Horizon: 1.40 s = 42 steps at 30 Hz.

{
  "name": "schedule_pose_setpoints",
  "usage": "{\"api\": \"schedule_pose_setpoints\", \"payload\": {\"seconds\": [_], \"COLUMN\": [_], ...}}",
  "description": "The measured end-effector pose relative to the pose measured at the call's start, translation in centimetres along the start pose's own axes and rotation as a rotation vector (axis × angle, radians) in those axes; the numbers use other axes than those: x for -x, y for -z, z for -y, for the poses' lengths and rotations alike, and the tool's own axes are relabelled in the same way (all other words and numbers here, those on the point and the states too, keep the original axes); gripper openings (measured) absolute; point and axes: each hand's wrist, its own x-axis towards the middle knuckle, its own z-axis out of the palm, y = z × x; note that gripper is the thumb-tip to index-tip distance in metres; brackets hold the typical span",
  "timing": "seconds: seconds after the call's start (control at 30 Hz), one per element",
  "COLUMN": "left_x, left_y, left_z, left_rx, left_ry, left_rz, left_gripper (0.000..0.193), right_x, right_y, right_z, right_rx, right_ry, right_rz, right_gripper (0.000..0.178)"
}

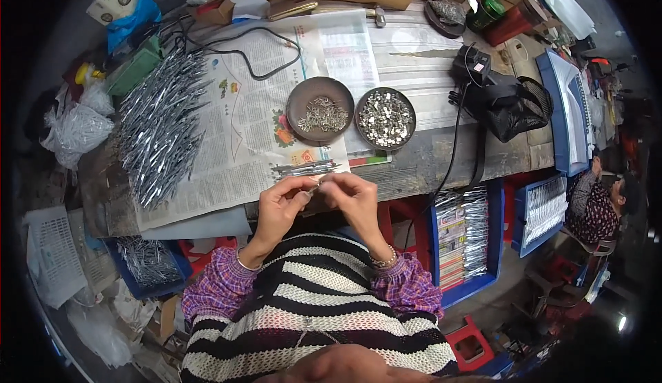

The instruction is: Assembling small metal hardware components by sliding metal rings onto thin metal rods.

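Note:
Near the table's front edge, my left hand [279, 210] pinches a slim metal piece [314, 190] between thumb and fingers. My right hand [354, 200] meets it there, fingers closed and slightly blurred, and its own grip is too small to make out. Just beyond the fingertips lies a small row of slender silvery metal pieces [303, 168] on newspaper. Farther back stand two round brown dishes side by side. The left dish [298, 104] holds small thin wire-like parts [324, 115]; the right dish [412, 124] is filled with small shiny metal parts [385, 117].
A large heap of slender metal pieces [165, 128] covers the table's left side. A black cable [256, 76] loops over the newspaper [234, 117]. To the right are a black mesh bag [520, 111] and blue trays [498, 235] of metal pieces. Another person [598, 207] sits far right.

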Motion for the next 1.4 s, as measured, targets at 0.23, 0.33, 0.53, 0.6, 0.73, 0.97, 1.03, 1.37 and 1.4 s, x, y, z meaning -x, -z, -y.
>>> {"api": "schedule_pose_setpoints", "payload": {"seconds": [0.23, 0.33, 0.53, 0.6, 0.73, 0.97, 1.03, 1.37, 1.4], "left_x": [-0.1, 0.1, 0.3, 0.2, 0.2, 0.1, -0.5, -4.1, -4.0], "left_y": [-0.3, -0.3, -0.2, 0.0, -0.2, -0.2, 0.0, 0.6, 0.4], "left_z": [-0.3, -0.7, -0.4, -0.3, -0.2, -0.2, -0.7, 0.2, -0.4], "left_rx": [-0.148, -0.12, 0.034, 0.122, 0.157, 0.123, 0.086, -1.008, -0.986], "left_ry": [-0.102, -0.066, 0.019, 0.074, 0.096, 0.076, 0.067, -0.722, -0.741], "left_rz": [0.011, 0.022, 0.024, 0.045, 0.048, 0.06, 0.066, -0.029, -0.01], "left_gripper": [0.017, 0.016, 0.018, 0.02, 0.02, 0.02, 0.02, 0.017, 0.018], "right_x": [-0.1, 0.0, 0.3, 0.3, 0.3, 0.5, 0.4, -0.2, -0.4], "right_y": [0.0, 0.0, 0.2, 0.3, 0.6, 0.6, 0.9, 1.3, 1.8], "right_z": [-0.3, -0.5, -0.4, -0.6, -0.8, -0.4, -0.3, 0.2, -0.3], "right_rx": [0.255, 0.144, -0.183, -0.168, -0.134, -0.081, -0.037, 0.553, 0.643], "right_ry": [0.335, 0.217, -0.112, -0.077, -0.017, 0.021, 0.046, 0.529, 0.61], "right_rz": [0.006, 0.087, 0.188, 0.14, 0.073, 0.07, 0.041, -0.079, -0.091], "right_gripper": [0.011, 0.013, 0.017, 0.017, 0.014, 0.01, 0.01, 0.018, 0.021]}}
